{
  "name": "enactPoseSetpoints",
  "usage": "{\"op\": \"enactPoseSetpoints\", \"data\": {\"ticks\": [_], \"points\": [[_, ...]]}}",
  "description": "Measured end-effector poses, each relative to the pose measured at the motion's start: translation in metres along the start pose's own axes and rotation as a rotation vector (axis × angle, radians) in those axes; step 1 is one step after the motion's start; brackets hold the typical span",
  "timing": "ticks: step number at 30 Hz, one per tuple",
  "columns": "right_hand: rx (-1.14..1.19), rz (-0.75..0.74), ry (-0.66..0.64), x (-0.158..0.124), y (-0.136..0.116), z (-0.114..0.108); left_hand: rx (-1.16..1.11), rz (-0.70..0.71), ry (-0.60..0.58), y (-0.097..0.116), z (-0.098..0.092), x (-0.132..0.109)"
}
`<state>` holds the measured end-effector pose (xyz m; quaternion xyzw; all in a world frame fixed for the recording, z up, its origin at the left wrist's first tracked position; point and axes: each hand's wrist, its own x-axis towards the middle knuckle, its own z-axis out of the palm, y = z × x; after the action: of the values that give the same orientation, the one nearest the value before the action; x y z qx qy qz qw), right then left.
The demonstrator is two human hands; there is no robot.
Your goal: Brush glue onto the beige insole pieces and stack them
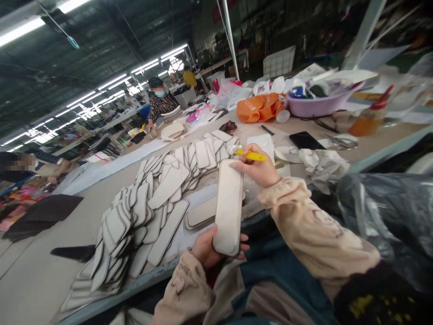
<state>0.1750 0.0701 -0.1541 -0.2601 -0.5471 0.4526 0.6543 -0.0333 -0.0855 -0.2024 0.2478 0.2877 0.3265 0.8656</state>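
My left hand (207, 249) is closed around the near end of a long pale rounded panel (229, 205), holding it up over the table edge. My right hand (259, 169) steadies the panel's far end and grips a yellow-handled brush (252, 155) whose tip points left. Below the held panel another like piece (201, 213) lies flat on the table. To the left, several overlapping pale panels (145, 212) spread in long rows across the table (40, 275).
Along the far side sit an orange bag (259, 107), a purple basin (318, 104), an orange squeeze bottle (368, 119), a black phone (306, 140), scissors (341, 142) and crumpled paper (323, 164). Other people work at the table's far left. A grey plastic bag (389, 216) is at my right.
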Motion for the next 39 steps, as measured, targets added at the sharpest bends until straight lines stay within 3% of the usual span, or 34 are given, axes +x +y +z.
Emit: {"op": "enactPoseSetpoints", "data": {"ticks": [8, 17, 26, 39], "points": [[-0.060, 0.024, 0.021, -0.003, 0.021, -0.014, 0.048, 0.056, 0.165, -0.013, 0.015, -0.001], [-0.066, 0.010, 0.006, -0.008, 0.025, -0.016, 0.078, 0.065, 0.292, -0.026, 0.018, 0.005], [-0.077, 0.062, 0.018, -0.013, 0.028, -0.013, 0.136, 0.060, 0.275, -0.030, 0.014, 0.002], [-0.181, 0.109, 0.044, -0.019, 0.014, -0.013, 0.157, 0.117, 0.253, -0.039, 0.018, 0.007]]}}
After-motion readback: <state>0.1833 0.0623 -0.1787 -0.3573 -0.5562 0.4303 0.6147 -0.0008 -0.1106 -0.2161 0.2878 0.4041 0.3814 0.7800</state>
